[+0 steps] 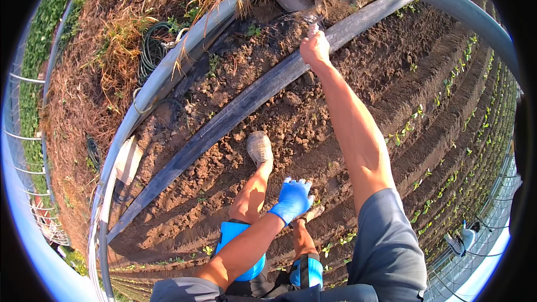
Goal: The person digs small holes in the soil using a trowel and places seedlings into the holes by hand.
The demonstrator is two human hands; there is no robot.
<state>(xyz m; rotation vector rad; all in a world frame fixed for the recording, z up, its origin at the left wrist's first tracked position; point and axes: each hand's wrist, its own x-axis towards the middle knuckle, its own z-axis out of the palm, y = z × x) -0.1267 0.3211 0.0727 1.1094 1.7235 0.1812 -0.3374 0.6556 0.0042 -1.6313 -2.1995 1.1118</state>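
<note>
My left hand, in a blue glove with pale fingertips, hangs over the soil by my knees. Its fingers are apart and it holds nothing. Stretched far forward, my bare right hand is closed around a small pale object; most of that object is hidden in the fist, and its kind is unclear. The fist is in front of a long dark plastic tube or strip that crosses the ground diagonally; whether they touch cannot be told. Crumbly brown soil lies around it.
My soiled shoe is on loose soil beside the strip. Curved greenhouse pipes arch across the left and top. Coiled hose lies in dry grass. Seedling rows run along the right. Another person is farther off, lower right.
</note>
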